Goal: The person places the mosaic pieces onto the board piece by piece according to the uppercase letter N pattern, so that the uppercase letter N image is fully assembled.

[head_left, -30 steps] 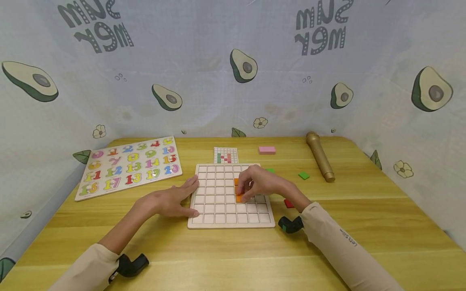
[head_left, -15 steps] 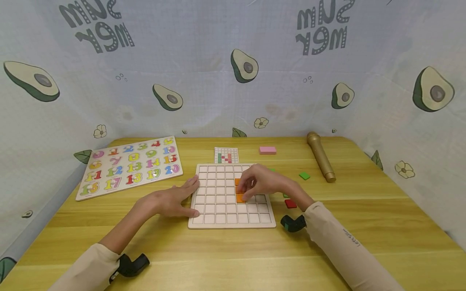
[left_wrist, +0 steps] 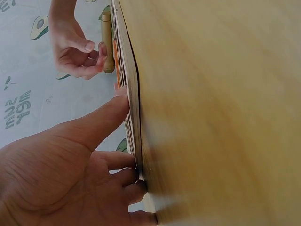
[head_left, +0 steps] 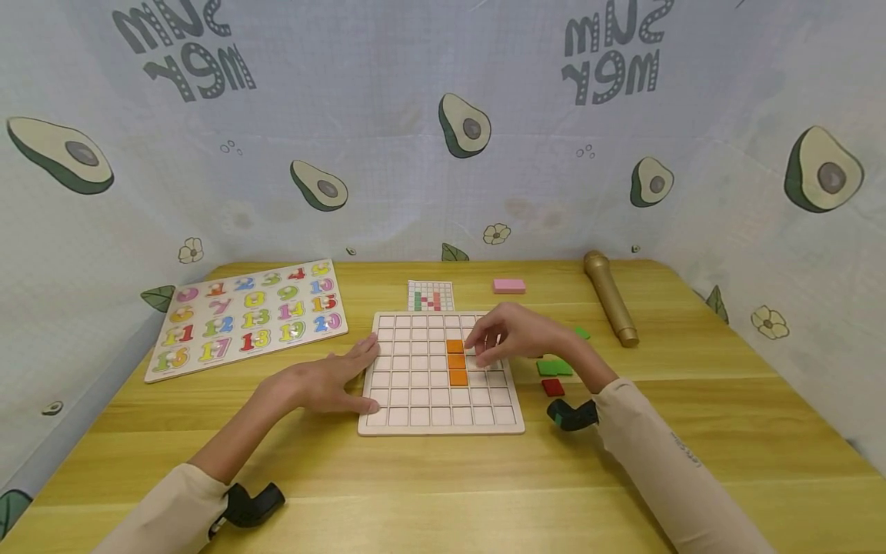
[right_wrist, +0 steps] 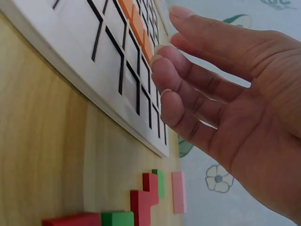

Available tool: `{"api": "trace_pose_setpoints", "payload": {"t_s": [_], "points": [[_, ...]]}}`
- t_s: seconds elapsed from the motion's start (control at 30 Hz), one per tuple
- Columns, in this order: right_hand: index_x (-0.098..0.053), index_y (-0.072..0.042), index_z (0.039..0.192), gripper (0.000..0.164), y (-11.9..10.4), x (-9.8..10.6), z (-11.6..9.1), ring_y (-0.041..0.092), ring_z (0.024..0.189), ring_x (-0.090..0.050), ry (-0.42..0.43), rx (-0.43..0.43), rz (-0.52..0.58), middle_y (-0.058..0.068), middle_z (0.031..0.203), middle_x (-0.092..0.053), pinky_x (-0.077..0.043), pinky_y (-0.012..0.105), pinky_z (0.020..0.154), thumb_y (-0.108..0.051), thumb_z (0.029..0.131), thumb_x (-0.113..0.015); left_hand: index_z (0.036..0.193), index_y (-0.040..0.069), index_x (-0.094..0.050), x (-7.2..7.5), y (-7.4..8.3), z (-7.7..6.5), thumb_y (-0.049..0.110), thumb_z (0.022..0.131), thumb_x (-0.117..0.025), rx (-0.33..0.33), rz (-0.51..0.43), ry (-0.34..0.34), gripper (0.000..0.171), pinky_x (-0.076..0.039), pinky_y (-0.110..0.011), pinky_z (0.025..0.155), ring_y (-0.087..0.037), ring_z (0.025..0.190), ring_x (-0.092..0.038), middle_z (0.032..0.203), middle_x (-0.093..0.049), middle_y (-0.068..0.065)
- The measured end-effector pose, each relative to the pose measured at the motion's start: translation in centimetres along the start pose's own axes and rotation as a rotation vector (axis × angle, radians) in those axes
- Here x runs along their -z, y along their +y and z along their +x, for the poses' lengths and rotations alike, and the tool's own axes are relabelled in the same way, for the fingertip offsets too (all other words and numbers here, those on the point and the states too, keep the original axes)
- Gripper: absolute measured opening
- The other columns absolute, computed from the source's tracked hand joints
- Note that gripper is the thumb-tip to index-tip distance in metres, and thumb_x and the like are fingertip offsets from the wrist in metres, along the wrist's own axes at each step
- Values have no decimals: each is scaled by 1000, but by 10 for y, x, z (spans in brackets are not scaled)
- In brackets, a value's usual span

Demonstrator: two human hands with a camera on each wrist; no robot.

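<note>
A pale wooden grid board (head_left: 418, 416) lies flat on the table. Three orange square tiles (head_left: 456, 362) sit in one column of its cells, edge to edge. My left hand (head_left: 325, 387) rests at the board's left edge, thumb and fingertips touching the rim, as the left wrist view also shows. Over the right half of the board hovers my right hand (head_left: 521, 335), just right of the orange tiles. Its fingers are loosely bent with nothing between them; the right wrist view shows the bare palm (right_wrist: 263, 108) and fingertips close over the cells.
Right of the board lie green tiles (head_left: 554, 367) and a red tile (head_left: 553, 387). Behind it stand a small coloured grid card (head_left: 430, 296) and a pink block (head_left: 508, 286). A gold microphone (head_left: 611, 298) lies at the back right, a number puzzle board (head_left: 245, 318) at the left.
My right hand has let go of the orange tile and moved slightly right and up, uncovering the three orange tiles and more green ones. My left hand has stayed in place.
</note>
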State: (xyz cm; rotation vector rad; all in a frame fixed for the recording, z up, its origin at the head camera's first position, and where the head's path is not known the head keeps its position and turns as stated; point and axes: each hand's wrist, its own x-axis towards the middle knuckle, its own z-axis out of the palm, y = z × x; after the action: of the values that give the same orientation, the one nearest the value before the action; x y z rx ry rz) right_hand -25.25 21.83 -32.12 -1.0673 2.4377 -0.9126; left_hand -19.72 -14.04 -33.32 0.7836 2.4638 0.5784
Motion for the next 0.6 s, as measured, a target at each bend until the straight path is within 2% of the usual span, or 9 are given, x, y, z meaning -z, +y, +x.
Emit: {"api": "trace_pose_setpoints", "payload": {"t_s": [0.2, 0.3, 0.6], "points": [[-79, 5, 109, 20, 8, 12, -8, 21, 88, -68, 6, -32, 17, 2, 94, -76, -60, 28, 79, -5, 93, -84, 171, -3, -12, 1, -2, -2, 43, 106, -70, -15, -11, -5, 99, -5, -66, 132, -39, 167, -5, 181, 2, -19], [-78, 7, 107, 18, 12, 17, -13, 20, 87, -68, 18, -45, 27, 3, 93, -76, -60, 28, 80, -2, 93, -84, 172, -1, -11, 0, -7, -1, 49, 104, -70, -33, -12, -8, 103, -4, -66, 132, -38, 167, -3, 181, 3, -18], [-77, 5, 112, 22, 15, 31, -24, 20, 88, -68, -24, -117, -2, 2, 94, -75, -61, 27, 82, -5, 94, -84, 171, -2, -13, 2, 0, -1, 41, 106, -70, -4, -9, -4, 97, -6, -66, 132, -40, 166, -7, 181, 1, -19]]}}
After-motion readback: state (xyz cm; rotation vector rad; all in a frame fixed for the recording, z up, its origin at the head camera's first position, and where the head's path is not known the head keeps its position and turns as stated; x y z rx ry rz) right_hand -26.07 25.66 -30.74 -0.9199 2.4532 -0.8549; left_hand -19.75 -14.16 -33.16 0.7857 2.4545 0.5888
